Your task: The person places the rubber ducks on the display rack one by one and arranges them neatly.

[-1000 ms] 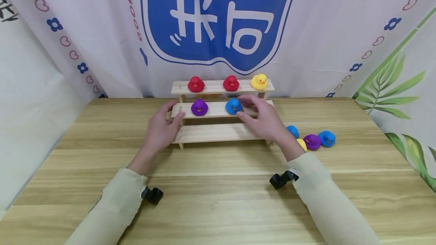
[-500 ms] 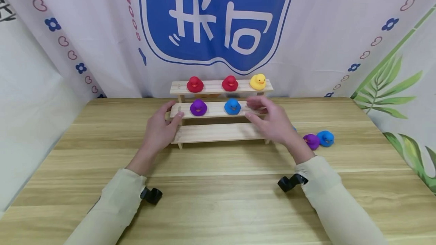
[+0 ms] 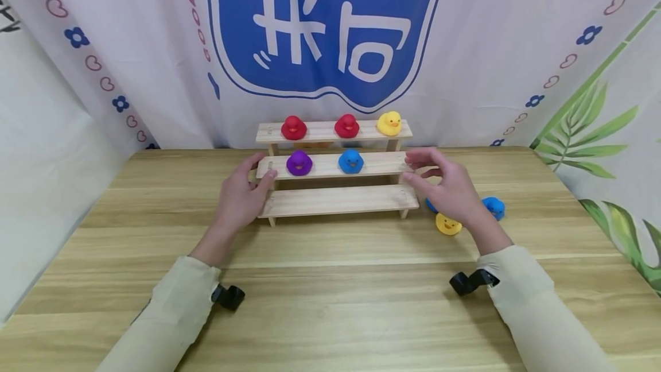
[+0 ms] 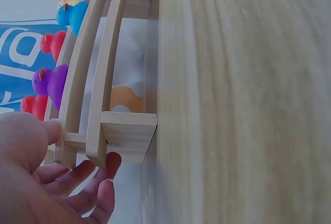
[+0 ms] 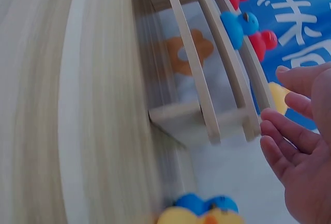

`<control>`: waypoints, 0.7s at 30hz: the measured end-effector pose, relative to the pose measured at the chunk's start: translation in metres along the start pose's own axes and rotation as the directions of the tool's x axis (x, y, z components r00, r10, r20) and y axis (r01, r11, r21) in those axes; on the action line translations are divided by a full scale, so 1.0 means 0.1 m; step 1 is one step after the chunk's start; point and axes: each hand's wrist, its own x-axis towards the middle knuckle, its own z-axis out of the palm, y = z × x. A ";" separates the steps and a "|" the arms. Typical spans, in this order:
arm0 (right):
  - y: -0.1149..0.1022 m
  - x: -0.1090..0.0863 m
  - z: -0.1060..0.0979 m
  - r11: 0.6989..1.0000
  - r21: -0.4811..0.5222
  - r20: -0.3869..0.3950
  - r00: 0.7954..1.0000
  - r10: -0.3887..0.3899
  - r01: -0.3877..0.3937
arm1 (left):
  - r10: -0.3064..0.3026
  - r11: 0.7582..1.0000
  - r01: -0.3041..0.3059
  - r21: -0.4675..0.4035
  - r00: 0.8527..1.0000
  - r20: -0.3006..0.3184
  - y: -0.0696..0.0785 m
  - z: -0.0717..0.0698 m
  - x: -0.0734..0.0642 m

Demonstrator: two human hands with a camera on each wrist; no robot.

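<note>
A three-tier wooden display rack (image 3: 338,201) stands on the table. On its middle tier sit a purple rubber duck (image 3: 299,163) and a blue rubber duck (image 3: 351,162). The top tier bears two red ducks, one left (image 3: 294,128) and one centre (image 3: 347,126), and a yellow duck (image 3: 389,123) near the right end. My left hand (image 3: 240,195) grips the middle tier's left end, thumb on top; in the left wrist view the other fingers (image 4: 106,195) curl past the end. My right hand (image 3: 448,187) holds nothing, its loosely bent fingers at the middle tier's right end.
More ducks lie on the table right of the rack: a yellow one (image 3: 447,224), a blue one (image 3: 494,207) and another blue one (image 3: 431,205) partly behind my right hand. A printed cloth (image 3: 465,73) hangs behind the table (image 3: 330,303).
My right hand has left the blue duck on the middle tier and moved right to that tier's end, uncovering the shelf. My left hand stays at the left end.
</note>
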 end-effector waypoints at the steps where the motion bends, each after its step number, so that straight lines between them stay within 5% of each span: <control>1: 0.02 -0.01 -0.02 1.000 -0.008 -0.005 1.000 0.003 -0.003 | -0.001 1.000 0.001 0.002 1.000 0.000 0.00 0.00 0.00; 13: 0.25 -0.18 -0.21 0.992 -0.112 -0.035 0.998 0.051 -0.055 | 0.009 1.000 -0.009 0.002 1.000 0.002 0.01 -0.01 -0.01; 21: 0.36 -0.28 -0.31 0.977 -0.160 0.035 0.988 0.150 -0.143 | 0.019 1.000 -0.019 0.009 1.000 -0.003 0.01 -0.01 -0.01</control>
